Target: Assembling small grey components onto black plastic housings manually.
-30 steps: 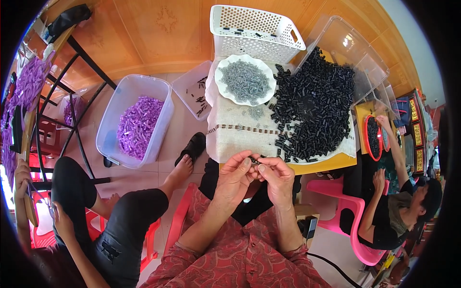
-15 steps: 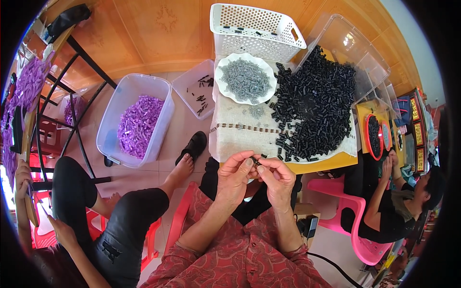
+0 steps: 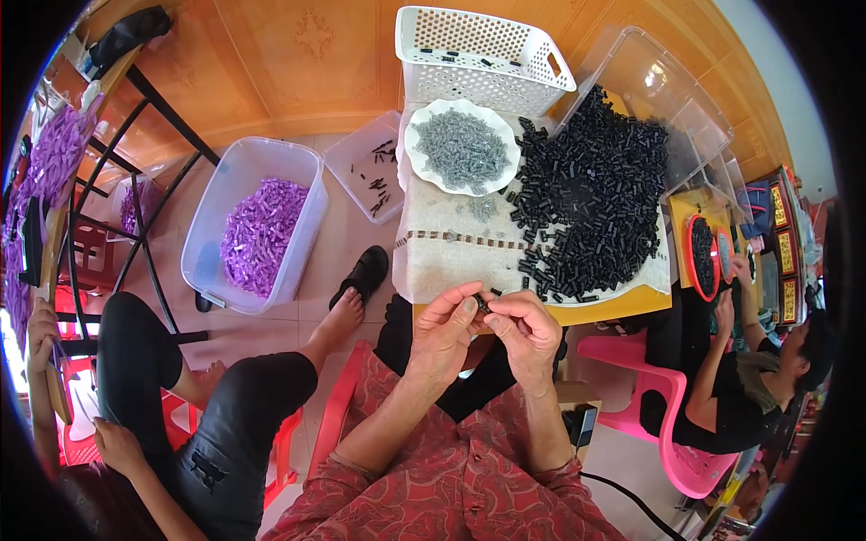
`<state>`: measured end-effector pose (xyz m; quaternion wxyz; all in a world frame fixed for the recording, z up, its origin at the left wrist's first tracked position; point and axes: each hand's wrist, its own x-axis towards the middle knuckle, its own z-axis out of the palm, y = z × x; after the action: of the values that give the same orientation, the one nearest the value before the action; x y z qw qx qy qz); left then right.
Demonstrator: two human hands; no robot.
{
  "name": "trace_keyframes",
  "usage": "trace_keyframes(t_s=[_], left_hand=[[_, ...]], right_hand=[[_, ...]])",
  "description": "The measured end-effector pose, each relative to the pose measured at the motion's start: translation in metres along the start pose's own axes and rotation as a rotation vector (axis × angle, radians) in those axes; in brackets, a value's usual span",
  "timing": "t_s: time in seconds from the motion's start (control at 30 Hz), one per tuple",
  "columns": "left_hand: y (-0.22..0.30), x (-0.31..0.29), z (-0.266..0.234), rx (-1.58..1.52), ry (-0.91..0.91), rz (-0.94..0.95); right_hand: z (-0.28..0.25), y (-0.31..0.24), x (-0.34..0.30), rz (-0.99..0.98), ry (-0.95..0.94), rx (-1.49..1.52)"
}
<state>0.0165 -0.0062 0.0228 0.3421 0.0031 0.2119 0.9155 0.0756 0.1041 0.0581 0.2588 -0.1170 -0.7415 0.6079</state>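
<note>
At the table's front edge, my left hand [image 3: 442, 335] and my right hand [image 3: 525, 341] meet fingertip to fingertip. Both pinch one small black tube-shaped piece [image 3: 482, 304]; the fingers partly cover it. Just beyond them a big heap of similar black pieces [image 3: 595, 198] covers the right half of the cloth-covered table. To its left, a white scalloped plate [image 3: 421, 173] carries a pile of small clear pieces [image 3: 462, 147]. A few more clear pieces [image 3: 483, 210] lie on the beige cloth [image 3: 451, 270].
Behind the plate stands a white perforated basket [image 3: 483, 86]; a clear plastic bin [image 3: 649, 68] is behind the heap. A tub [image 3: 307, 225] of purple pieces [image 3: 263, 236] sits on the floor at left. Co-workers sit on both sides, one by a pink chair [image 3: 663, 406].
My hands stay pinched together, shifting very slightly right. The right-hand co-worker's arm has reached farther toward the trays. The left-hand co-worker's lower hand has moved a little.
</note>
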Motion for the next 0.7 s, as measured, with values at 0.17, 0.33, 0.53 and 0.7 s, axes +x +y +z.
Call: trace_keyframes(t_s=[0.17, 0.33, 0.53, 0.7], left_hand=[[0.002, 0.0, 0.003, -0.047, -0.024, -0.011], [0.002, -0.001, 0.004, -0.098, -0.088, -0.004], [0.008, -0.006, 0.019, -0.141, -0.157, -0.023], [0.007, -0.005, 0.033, -0.114, -0.197, -0.082]], right_hand=[[0.001, 0.001, 0.0, -0.085, 0.001, -0.14], [0.001, -0.011, 0.002, -0.16, -0.007, -0.187], [0.0, -0.039, 0.002, -0.278, -0.008, -0.259], [-0.009, -0.048, -0.004, -0.304, 0.09, -0.362]])
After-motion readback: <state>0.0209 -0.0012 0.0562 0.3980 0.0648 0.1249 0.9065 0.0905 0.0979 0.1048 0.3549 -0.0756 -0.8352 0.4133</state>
